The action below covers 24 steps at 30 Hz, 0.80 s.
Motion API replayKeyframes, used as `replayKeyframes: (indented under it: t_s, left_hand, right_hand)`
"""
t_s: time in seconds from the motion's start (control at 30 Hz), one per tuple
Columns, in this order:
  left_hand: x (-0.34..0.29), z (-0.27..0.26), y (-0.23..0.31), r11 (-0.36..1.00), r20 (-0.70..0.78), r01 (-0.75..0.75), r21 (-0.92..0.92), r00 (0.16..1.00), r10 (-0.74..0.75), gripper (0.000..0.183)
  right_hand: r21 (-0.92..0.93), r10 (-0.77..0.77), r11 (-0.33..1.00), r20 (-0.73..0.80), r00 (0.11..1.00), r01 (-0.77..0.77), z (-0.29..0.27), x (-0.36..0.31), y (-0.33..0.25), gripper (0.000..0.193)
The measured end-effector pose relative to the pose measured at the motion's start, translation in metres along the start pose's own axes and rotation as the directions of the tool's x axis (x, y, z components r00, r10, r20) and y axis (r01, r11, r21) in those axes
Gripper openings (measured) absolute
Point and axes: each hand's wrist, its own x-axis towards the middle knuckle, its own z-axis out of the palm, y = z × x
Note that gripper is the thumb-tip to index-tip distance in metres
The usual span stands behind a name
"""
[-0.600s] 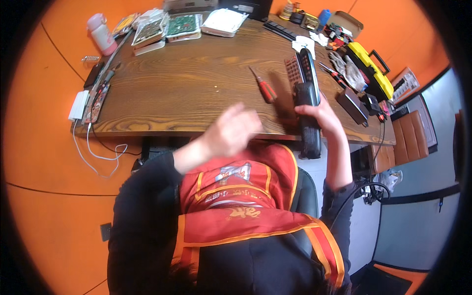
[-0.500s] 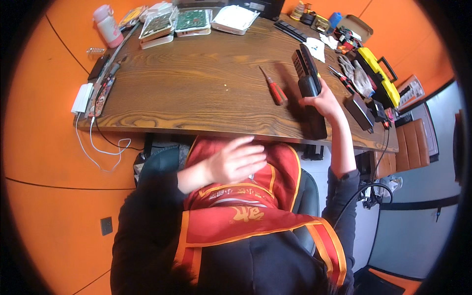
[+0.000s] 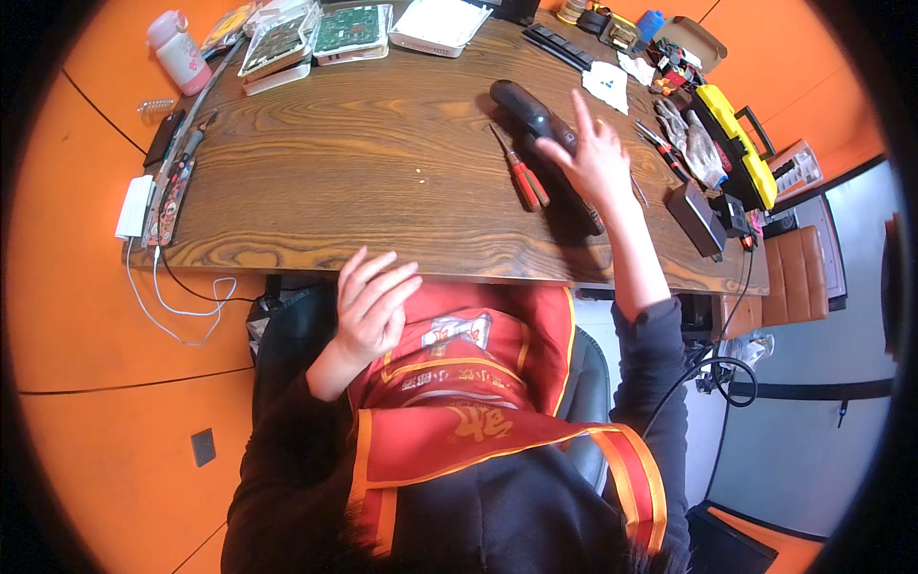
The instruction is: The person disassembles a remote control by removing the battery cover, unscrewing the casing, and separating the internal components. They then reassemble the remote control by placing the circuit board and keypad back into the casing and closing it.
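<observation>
A long black handheld appliance [image 3: 521, 103] with a rounded head lies aslant on the wooden table, toward the right; I cannot make out its exact kind. Over its middle is my right hand [image 3: 602, 170], fingers spread and not wrapped round it. Whether the fingertips touch the appliance I cannot tell, and the hand hides part of it. Just left of the appliance, a red-handled screwdriver [image 3: 521, 180] rests with its tip pointing away from me. My left hand [image 3: 366, 311] is in front of the table's near edge, above my red apron [image 3: 469, 373], fingers apart and holding nothing.
Green circuit boards [image 3: 352, 32] in white housings stand at the back left beside a pink-and-white bottle [image 3: 180, 55]. A white box with cables [image 3: 134, 206] sits at the left edge. On the right are pliers [image 3: 660, 148], gloves [image 3: 703, 148], a yellow-and-black toolbox [image 3: 736, 143] and a black box [image 3: 695, 218].
The black appliance has gone from upright in my right hand to lying on the table, and that hand's fingers have opened. My left hand has moved left and turned upward.
</observation>
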Motion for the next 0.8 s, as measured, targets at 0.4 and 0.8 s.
replayKeyframes:
  t_s: [0.4,0.8]
  left_hand:
    - [0.006,0.005,0.031,1.0,-0.093,-0.01,-0.012,0.996,0.009,0.021]
    - [0.01,0.021,0.031,0.999,0.011,0.021,-0.03,1.0,-0.021,0.024]
  right_hand:
    - [0.493,0.131,-0.732,-0.574,0.808,0.47,-0.208,-0.147,-0.069,0.073]
    - [0.482,0.287,-0.714,-0.46,0.84,0.508,-0.188,-0.157,-0.051,0.036]
